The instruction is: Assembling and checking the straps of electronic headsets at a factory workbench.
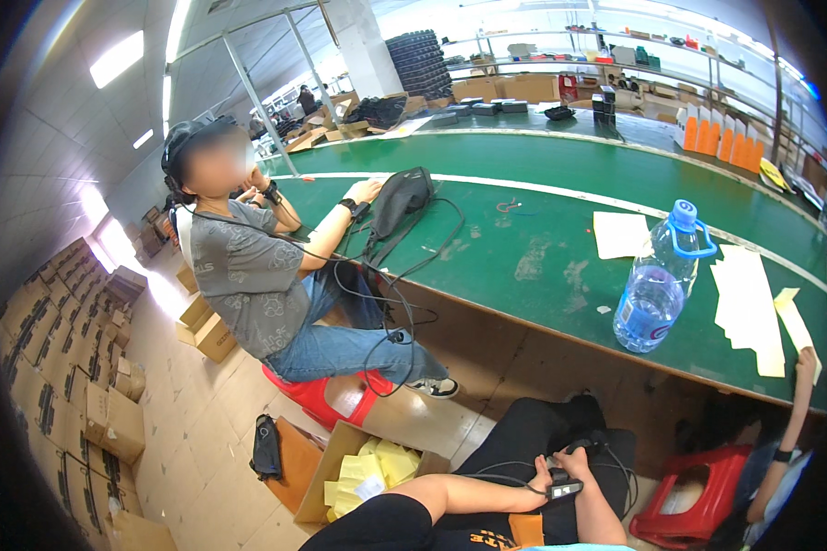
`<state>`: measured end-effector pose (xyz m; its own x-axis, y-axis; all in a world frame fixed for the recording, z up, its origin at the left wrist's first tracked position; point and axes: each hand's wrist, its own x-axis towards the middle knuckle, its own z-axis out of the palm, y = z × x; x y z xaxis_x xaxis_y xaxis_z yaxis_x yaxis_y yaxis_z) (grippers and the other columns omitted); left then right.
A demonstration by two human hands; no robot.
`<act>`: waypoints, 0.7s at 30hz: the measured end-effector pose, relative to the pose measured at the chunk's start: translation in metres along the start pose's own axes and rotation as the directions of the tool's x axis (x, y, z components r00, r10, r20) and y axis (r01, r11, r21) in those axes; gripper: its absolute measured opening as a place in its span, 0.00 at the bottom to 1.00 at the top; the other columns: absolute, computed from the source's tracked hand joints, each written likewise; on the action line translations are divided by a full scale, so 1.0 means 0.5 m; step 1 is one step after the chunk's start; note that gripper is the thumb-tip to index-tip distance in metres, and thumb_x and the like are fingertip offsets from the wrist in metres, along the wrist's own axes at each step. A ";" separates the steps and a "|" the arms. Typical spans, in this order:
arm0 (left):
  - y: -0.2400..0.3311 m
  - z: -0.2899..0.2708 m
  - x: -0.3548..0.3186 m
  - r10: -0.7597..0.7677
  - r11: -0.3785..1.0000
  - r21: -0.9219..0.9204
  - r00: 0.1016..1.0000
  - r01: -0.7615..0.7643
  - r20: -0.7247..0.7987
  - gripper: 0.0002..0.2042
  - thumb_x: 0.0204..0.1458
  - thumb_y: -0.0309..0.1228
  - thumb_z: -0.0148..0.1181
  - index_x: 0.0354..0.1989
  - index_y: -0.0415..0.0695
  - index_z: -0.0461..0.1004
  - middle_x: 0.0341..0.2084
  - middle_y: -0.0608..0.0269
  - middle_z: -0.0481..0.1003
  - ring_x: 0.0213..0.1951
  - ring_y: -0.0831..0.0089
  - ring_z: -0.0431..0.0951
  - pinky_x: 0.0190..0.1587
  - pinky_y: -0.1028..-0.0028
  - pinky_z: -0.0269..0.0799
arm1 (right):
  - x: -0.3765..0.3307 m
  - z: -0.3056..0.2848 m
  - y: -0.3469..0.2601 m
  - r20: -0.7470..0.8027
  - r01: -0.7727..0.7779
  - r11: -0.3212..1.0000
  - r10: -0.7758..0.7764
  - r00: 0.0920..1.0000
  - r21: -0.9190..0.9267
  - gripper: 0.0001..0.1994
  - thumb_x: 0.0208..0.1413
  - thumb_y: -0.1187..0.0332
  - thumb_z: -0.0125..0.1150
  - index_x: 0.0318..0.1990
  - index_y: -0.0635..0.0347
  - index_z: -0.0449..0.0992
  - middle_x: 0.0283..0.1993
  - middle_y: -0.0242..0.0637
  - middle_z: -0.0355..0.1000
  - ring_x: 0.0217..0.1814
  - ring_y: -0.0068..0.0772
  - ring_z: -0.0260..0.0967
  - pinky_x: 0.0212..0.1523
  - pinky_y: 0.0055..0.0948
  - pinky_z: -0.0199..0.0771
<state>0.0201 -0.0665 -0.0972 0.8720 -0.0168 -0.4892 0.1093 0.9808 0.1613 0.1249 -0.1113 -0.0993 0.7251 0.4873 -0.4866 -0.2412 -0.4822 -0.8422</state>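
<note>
My left hand [541, 476] and my right hand [574, 462] are close together over my dark-trousered lap, below the table edge. A small grey device with a pale face [565, 489] sits between them, near the wrists; whether it is held or strapped on I cannot tell. Black cables [501, 470] run along my left forearm and past my right hand. The fingers are small and partly hidden, so their grip does not show. On the green table [524, 225] in front stands a large clear bottle [651, 303] with a blue cap and handle, partly full, beside pale yellow paper sheets [749, 308].
At the left a seated co-worker [248, 266] rests a hand by a black bag [404, 197] with cables. A carton with yellow packets [368, 477] stands by my left side. Red stools [694, 500] flank me. Another person's arm [795, 418] reaches in at right.
</note>
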 end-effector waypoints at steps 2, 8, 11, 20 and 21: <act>0.000 -0.005 0.002 -0.011 1.000 -0.019 1.000 0.011 0.005 0.36 0.55 0.63 0.27 0.68 0.55 0.45 0.63 0.58 0.56 0.64 0.63 0.57 0.65 0.68 0.49 | -0.003 0.000 -0.002 -0.008 -0.011 0.999 0.011 1.000 0.034 0.08 0.42 0.77 0.66 0.23 0.62 0.69 0.20 0.35 0.69 0.20 0.26 0.66 0.22 0.27 0.66; 0.001 -0.010 0.006 -0.050 0.993 -0.104 0.998 0.054 0.046 0.33 0.58 0.59 0.28 0.68 0.53 0.44 0.63 0.57 0.56 0.63 0.64 0.57 0.65 0.69 0.50 | 0.007 0.000 0.010 -0.019 0.000 0.999 -0.001 1.000 -0.051 0.08 0.43 0.71 0.66 0.22 0.67 0.75 0.20 0.38 0.72 0.22 0.28 0.70 0.26 0.30 0.69; 0.004 -0.015 0.011 -0.098 0.960 -0.248 0.986 0.130 0.135 0.32 0.60 0.57 0.29 0.68 0.52 0.44 0.63 0.57 0.56 0.63 0.64 0.57 0.65 0.70 0.51 | 0.010 0.003 0.019 -0.058 0.018 0.999 -0.020 0.998 -0.037 0.08 0.43 0.72 0.66 0.22 0.67 0.75 0.21 0.38 0.72 0.22 0.28 0.70 0.27 0.30 0.69; -0.001 -0.095 0.035 -0.013 0.366 -0.907 0.975 0.209 0.220 0.32 0.58 0.56 0.38 0.68 0.54 0.46 0.62 0.55 0.56 0.63 0.65 0.56 0.65 0.70 0.50 | 0.015 0.004 0.020 0.010 -0.054 0.998 0.053 0.999 0.033 0.05 0.44 0.75 0.64 0.23 0.67 0.74 0.22 0.38 0.71 0.22 0.30 0.68 0.24 0.32 0.67; -0.001 -0.098 0.041 0.093 -0.010 -0.939 0.935 0.344 0.342 0.32 0.58 0.56 0.40 0.68 0.55 0.47 0.62 0.55 0.57 0.63 0.65 0.56 0.65 0.70 0.50 | 0.021 0.004 0.029 0.007 -0.066 0.998 0.066 0.998 0.021 0.05 0.44 0.75 0.64 0.24 0.67 0.74 0.22 0.38 0.71 0.22 0.31 0.68 0.24 0.32 0.67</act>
<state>0.0143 -0.0578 -0.1495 0.9887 0.0091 -0.1497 -0.1491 0.1666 -0.9747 0.1276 -0.1117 -0.1169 0.7029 0.4598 -0.5427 -0.3022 -0.4977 -0.8130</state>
